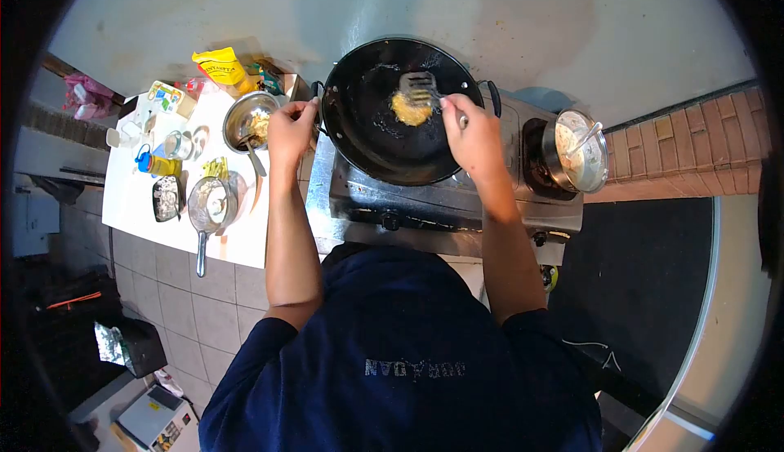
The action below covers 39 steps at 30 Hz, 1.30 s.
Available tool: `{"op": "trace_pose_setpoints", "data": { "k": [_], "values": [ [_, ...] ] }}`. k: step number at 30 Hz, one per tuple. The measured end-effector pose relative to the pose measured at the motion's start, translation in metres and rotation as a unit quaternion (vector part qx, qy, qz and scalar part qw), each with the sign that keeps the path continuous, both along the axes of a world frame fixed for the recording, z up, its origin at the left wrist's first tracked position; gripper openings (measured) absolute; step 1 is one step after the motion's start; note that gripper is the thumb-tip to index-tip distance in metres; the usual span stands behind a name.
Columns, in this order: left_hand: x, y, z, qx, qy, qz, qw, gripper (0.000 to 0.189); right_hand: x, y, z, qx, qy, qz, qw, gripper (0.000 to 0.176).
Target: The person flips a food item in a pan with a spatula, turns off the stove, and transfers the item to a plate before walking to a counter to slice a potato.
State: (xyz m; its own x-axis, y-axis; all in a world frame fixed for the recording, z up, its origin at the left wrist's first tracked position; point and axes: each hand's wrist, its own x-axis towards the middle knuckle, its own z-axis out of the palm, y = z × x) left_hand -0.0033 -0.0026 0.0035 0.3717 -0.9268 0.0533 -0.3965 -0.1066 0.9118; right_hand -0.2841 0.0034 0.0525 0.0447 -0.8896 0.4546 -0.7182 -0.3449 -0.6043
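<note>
A large black two-handled pan (pixel 367 146) sits on the stove, with a golden-brown patty (pixel 411 110) near its middle. My right hand (pixel 475 138) is closed around the handle of a slotted spatula (pixel 418 84). The spatula's blade lies over the patty's upper edge. At the pan's left side, my left hand (pixel 292 129) is closed, thumb and fingers pinched at the pan's left handle (pixel 317 90). Just left of that hand stands a steel bowl (pixel 232 117) with yellowish food inside and a utensil leaning over its rim.
A steel pot (pixel 563 176) of pale mixture with a spoon stands on the right burner. The white table (pixel 131 199) at left holds a strainer (pixel 214 227), a black tray (pixel 167 215), a yellow bottle (pixel 163 166) and a yellow packet (pixel 222 68). A brick ledge (pixel 670 142) borders the right.
</note>
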Motion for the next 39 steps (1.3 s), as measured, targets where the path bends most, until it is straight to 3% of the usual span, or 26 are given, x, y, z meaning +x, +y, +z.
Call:
{"op": "trace_pose_setpoints", "data": {
  "k": [3, 5, 10, 14, 15, 17, 21, 26, 29, 31, 33, 37, 39],
  "values": [
    [0.001, -0.002, -0.004, -0.010, 0.015, 0.000, 1.000, 0.036, 0.002, 0.003, -0.005, -0.018, -0.053, 0.048, 0.997, 0.018],
    [0.002, -0.002, -0.005, -0.013, 0.023, -0.009, 1.000, 0.035, -0.001, 0.011, 0.009, 0.115, -0.089, 0.045, 0.988, 0.019],
    [-0.002, 0.002, 0.005, -0.005, 0.033, -0.008, 0.999, 0.034, -0.012, 0.004, 0.016, 0.071, 0.019, -0.043, 0.996, 0.021],
    [-0.001, 0.000, 0.000, -0.010, 0.054, -0.016, 0.998, 0.034, 0.001, -0.002, -0.005, -0.026, -0.043, 0.033, 0.998, 0.020],
    [-0.001, -0.001, 0.002, -0.011, 0.054, -0.017, 0.998, 0.034, 0.000, -0.001, -0.004, -0.027, -0.043, 0.033, 0.998, 0.020],
    [-0.002, 0.001, 0.006, -0.002, 0.027, -0.013, 1.000, 0.034, -0.004, 0.005, -0.002, 0.076, -0.059, 0.049, 0.994, 0.022],
    [-0.003, 0.006, 0.010, 0.011, 0.060, -0.015, 0.998, 0.034, -0.015, -0.001, 0.005, 0.041, 0.003, -0.022, 0.999, 0.026],
    [-0.001, 0.002, 0.006, 0.007, 0.048, -0.021, 0.999, 0.035, 0.006, -0.003, -0.009, -0.020, -0.075, 0.058, 0.995, 0.019],
    [0.001, 0.001, 0.000, -0.011, 0.020, -0.020, 1.000, 0.035, 0.002, 0.008, 0.003, 0.047, -0.066, 0.057, 0.995, 0.020],
    [0.003, 0.000, -0.002, -0.007, 0.013, -0.018, 1.000, 0.035, -0.005, 0.007, 0.004, 0.032, -0.066, 0.039, 0.997, 0.021],
    [0.003, 0.001, -0.003, -0.005, 0.006, -0.018, 1.000, 0.034, -0.012, 0.003, 0.011, 0.059, 0.005, -0.022, 0.998, 0.023],
    [0.002, 0.000, -0.002, 0.000, 0.015, -0.019, 1.000, 0.034, 0.002, -0.004, -0.002, -0.036, -0.032, 0.015, 0.999, 0.022],
    [0.003, -0.002, -0.006, 0.005, 0.023, -0.021, 1.000, 0.035, 0.003, 0.001, -0.004, -0.022, -0.049, 0.032, 0.998, 0.022]
  ]
}}
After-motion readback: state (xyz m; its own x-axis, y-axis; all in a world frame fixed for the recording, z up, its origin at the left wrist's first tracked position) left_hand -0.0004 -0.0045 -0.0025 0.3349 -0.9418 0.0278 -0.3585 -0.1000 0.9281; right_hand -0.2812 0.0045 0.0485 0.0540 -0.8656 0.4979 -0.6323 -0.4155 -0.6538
